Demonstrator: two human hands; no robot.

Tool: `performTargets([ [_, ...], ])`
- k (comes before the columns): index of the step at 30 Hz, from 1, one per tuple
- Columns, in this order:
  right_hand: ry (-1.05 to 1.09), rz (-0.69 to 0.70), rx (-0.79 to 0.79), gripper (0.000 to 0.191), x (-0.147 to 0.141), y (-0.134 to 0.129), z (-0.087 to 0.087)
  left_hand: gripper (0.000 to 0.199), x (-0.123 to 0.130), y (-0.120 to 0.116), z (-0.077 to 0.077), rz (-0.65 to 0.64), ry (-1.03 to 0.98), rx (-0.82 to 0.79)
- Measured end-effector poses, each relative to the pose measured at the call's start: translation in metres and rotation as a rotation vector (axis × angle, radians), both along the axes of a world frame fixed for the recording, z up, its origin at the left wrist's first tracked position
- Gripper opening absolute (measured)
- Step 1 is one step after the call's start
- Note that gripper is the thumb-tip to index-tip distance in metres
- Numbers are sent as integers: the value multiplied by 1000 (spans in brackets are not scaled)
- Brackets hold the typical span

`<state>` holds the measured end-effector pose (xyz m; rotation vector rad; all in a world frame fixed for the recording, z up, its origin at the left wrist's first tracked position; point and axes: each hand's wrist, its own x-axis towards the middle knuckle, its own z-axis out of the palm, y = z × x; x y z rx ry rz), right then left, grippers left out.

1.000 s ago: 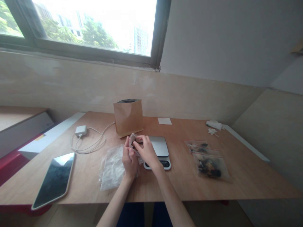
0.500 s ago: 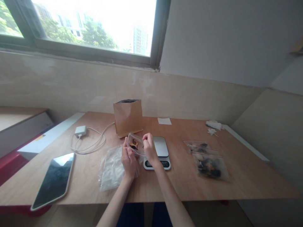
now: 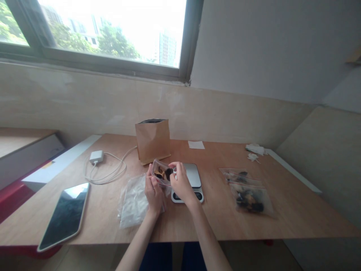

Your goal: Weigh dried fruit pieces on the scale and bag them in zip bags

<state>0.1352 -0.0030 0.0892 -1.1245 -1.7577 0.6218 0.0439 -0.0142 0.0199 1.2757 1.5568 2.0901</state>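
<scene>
Light wooden table (image 3: 214,222) under a window: a left hand (image 3: 153,188) and right hand (image 3: 182,184) held a small clear zip bag (image 3: 160,173).

The left fingers curled narrowly around the bag's lower side, and the right fingers pinched its upper edge, with dark and tan pieces inside. Just right of the fingers sat a white digital kitchen scale (image 3: 193,170); just left lay crumpled clear plastic bags (image 3: 132,203). Beyond stood a brown kraft paper pouch (image 3: 152,141); farther right lay two filled zip bags (image 3: 249,199).
</scene>
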Motion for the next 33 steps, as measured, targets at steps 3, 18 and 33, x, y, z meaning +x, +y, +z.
performTargets([
  [3, 8, -56, 24, 22, 5, -8, -2, 27, -1, 0, 0, 12, 2, 11],
  [18, 238, -79, -101, 33, 17, -31, -11, 26, -5, -4, 35, -236, 28, 91],
  [33, 582, -165, -179, 32, 47, -38, -1, 32, -28, -10, 47, -450, 65, -209],
])
